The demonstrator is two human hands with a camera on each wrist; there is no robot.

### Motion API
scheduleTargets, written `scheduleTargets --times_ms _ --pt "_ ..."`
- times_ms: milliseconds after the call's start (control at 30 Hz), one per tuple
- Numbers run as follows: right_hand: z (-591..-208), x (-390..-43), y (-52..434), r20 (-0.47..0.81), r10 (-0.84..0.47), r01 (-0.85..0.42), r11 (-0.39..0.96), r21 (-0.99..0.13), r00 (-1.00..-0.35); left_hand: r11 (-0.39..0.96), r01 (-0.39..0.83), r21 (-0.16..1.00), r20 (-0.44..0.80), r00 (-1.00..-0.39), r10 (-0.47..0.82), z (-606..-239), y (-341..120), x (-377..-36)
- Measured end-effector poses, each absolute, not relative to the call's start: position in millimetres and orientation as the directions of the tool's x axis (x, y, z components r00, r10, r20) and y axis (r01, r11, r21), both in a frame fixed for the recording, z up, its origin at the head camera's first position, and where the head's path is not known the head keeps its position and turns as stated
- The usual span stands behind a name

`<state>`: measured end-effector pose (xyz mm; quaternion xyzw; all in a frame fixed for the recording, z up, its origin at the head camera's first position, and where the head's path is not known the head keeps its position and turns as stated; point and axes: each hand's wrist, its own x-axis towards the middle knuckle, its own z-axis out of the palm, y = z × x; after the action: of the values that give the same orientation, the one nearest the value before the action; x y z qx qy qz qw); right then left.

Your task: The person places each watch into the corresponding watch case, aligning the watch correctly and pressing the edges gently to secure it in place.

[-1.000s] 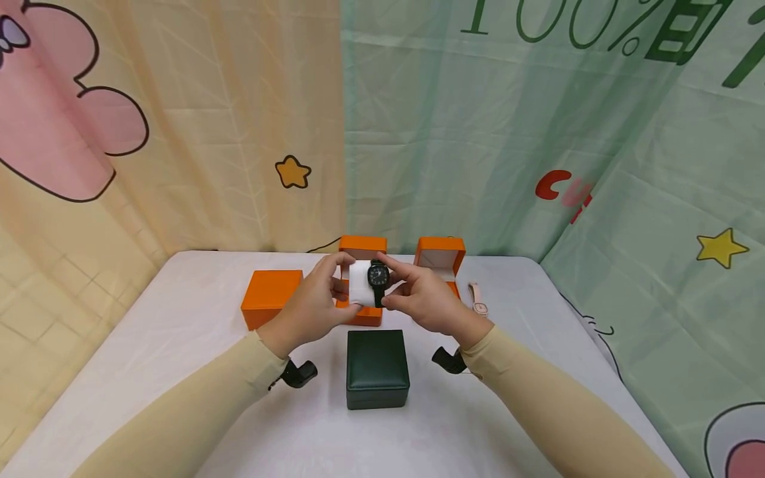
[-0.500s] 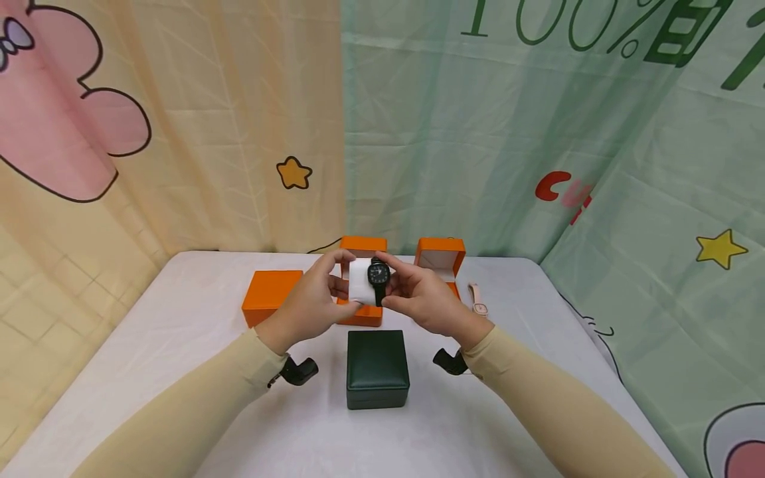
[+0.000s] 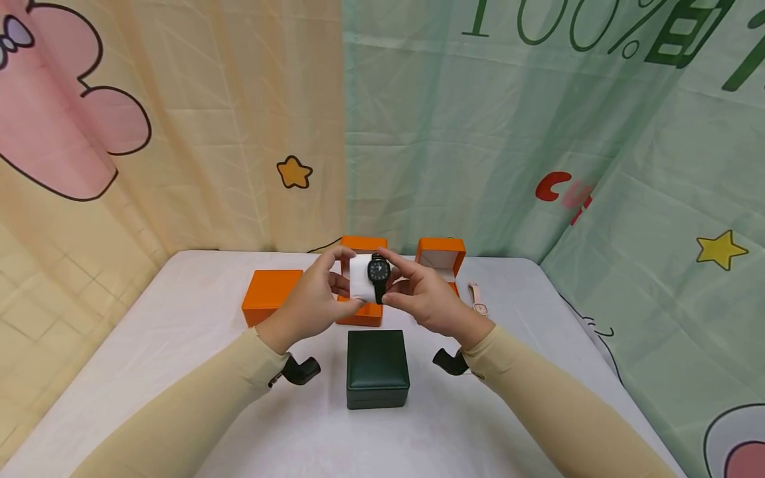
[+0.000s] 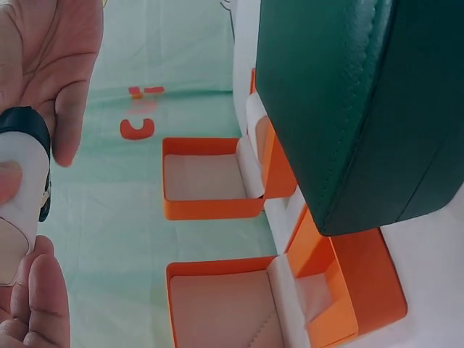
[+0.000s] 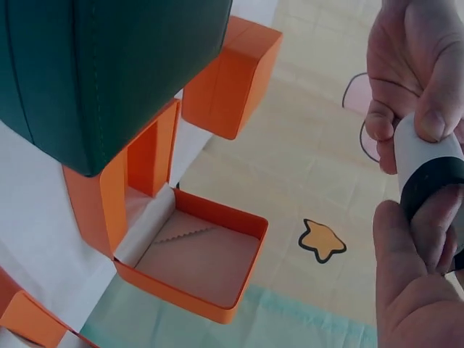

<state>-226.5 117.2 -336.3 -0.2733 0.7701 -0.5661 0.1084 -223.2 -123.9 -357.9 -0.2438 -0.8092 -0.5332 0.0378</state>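
Observation:
A black wristwatch (image 3: 379, 269) with a round dark dial is around the right part of a white watch pillow (image 3: 360, 279). My left hand (image 3: 311, 302) grips the pillow's left end between thumb and fingers. On the other side, my right hand (image 3: 429, 302) holds the watch, its index finger at the top of the strap and its thumb near the bottom. The right wrist view shows the dark strap (image 5: 433, 174) wrapped round the pillow (image 5: 417, 141). Below the hands stands a closed dark green box (image 3: 378, 368).
Behind the hands is an open orange box (image 3: 362, 318). Another open orange box (image 3: 441, 249) stands to its right, with a pink-strapped watch (image 3: 479, 302) lying beside it. At the left sits a closed orange box (image 3: 271, 292). A white cloth covers the table (image 3: 197, 318).
Both hands have lifted the watch and pillow very slightly, and the dial faces a little more upright. The grips look the same, and the boxes have not moved.

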Motion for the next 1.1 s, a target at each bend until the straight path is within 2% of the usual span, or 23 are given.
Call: scheduleTargets --times_ms 233,500,800,1100 --pt "-337 -228 118 0.153 -0.528 -0.359 0.314 -0.879 -0.835 0.337 0.427 0.839 0.303 -0.881 0.364 -356 -127 -223" --pt "-338 -227 117 0.188 -0.518 -0.387 0.308 -0.869 -0.834 0.342 0.425 0.838 0.293 -0.879 0.376 -352 -128 -222" --pt "-338 -227 118 0.235 -0.528 -0.476 0.383 -0.792 -0.816 0.364 0.419 0.832 0.285 -0.885 0.368 -349 -128 -220" --pt "-341 -228 119 0.272 -0.562 -0.521 0.346 -0.781 -0.781 0.352 0.434 0.829 0.284 -0.870 0.404 -346 -131 -220"
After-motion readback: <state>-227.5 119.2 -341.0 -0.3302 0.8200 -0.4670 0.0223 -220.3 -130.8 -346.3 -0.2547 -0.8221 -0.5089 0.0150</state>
